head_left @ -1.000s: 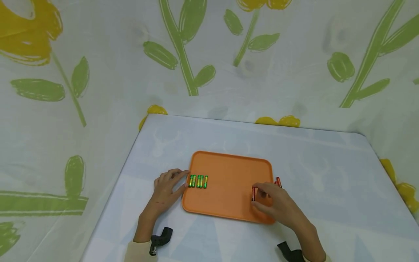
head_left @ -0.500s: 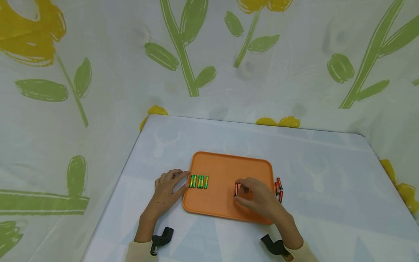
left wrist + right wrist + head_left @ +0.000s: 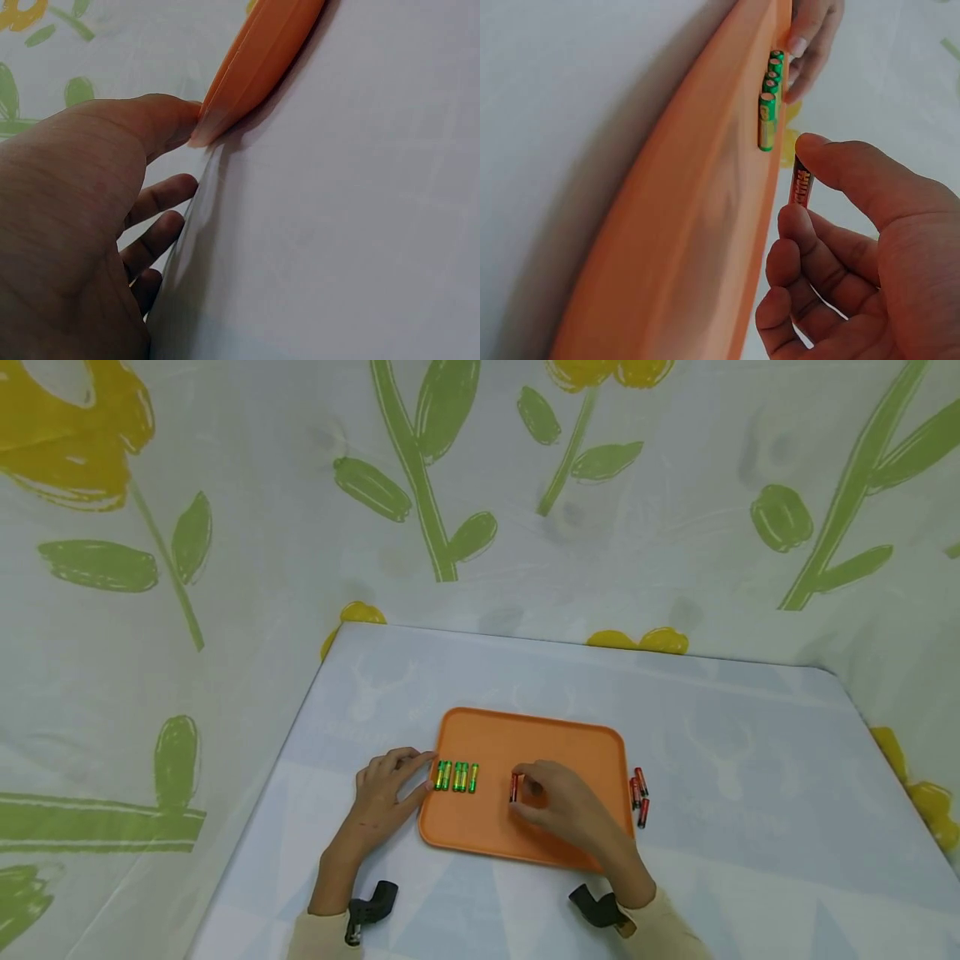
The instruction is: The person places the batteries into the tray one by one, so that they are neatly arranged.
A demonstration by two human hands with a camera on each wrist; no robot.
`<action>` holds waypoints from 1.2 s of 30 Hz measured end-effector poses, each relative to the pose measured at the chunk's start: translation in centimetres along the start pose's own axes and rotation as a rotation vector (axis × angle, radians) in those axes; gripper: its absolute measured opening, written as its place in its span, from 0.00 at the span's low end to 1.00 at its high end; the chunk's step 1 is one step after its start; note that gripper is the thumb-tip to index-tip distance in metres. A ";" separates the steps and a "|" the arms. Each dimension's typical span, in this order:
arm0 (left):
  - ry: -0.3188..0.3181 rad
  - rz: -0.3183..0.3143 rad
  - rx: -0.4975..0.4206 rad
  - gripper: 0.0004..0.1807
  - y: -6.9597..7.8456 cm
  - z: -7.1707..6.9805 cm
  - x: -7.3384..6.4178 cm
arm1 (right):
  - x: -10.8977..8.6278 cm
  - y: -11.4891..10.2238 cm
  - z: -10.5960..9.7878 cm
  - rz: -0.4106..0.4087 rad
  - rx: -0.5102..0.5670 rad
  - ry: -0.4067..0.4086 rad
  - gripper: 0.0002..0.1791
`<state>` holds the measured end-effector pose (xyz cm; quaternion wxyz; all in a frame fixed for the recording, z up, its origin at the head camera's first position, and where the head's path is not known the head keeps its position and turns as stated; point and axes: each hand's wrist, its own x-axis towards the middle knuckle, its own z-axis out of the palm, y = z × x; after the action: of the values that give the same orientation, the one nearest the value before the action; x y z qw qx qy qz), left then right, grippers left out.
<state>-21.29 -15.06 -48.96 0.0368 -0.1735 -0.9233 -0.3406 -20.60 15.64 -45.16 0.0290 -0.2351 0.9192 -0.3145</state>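
Observation:
My right hand (image 3: 564, 803) pinches a red battery (image 3: 513, 787) upright between thumb and fingertips, over the middle of the orange tray (image 3: 536, 739). In the right wrist view that red battery (image 3: 801, 185) sits between the thumb and a fingertip, the other fingers curled below. Several green-and-yellow batteries (image 3: 461, 777) lie side by side in a row at the tray's left end. My left hand (image 3: 381, 789) rests at the tray's left rim, fingers spread. In the left wrist view, the left thumb (image 3: 169, 120) touches the tray's edge.
Several loose red batteries (image 3: 638, 795) lie on the table just past the tray's right rim. A pale patterned cloth (image 3: 750, 777) covers the table. Behind it hangs a curtain (image 3: 660, 527) printed with flowers and leaves.
My right hand has carried the red battery left, from the tray's right side to its middle. The loose red batteries on the right have come into full view. My left hand stays put.

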 end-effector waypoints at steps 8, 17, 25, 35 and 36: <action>-0.007 -0.004 0.001 0.24 0.0 0.0 0.1 | 1.4 -0.5 1.1 0.003 -0.027 -0.010 0.23; 0.004 -0.008 0.019 0.25 0.3 -0.1 0.1 | 2.4 -0.8 2.1 0.010 -0.045 -0.014 0.22; -0.001 -0.007 0.018 0.25 0.1 0.0 0.1 | 3.2 -0.7 2.7 -0.006 -0.044 -0.017 0.18; -0.020 -0.031 0.020 0.25 0.2 -0.1 0.0 | 4.1 -0.7 3.3 -0.055 -0.051 0.000 0.14; -0.019 -0.028 0.018 0.25 0.2 -0.1 0.0 | 4.1 -0.8 3.3 -0.060 -0.057 0.003 0.15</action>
<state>-21.27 -14.94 -48.76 0.0247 -0.1633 -0.9290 -0.3311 -23.28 11.40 -46.94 0.0113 -0.2626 0.9205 -0.2893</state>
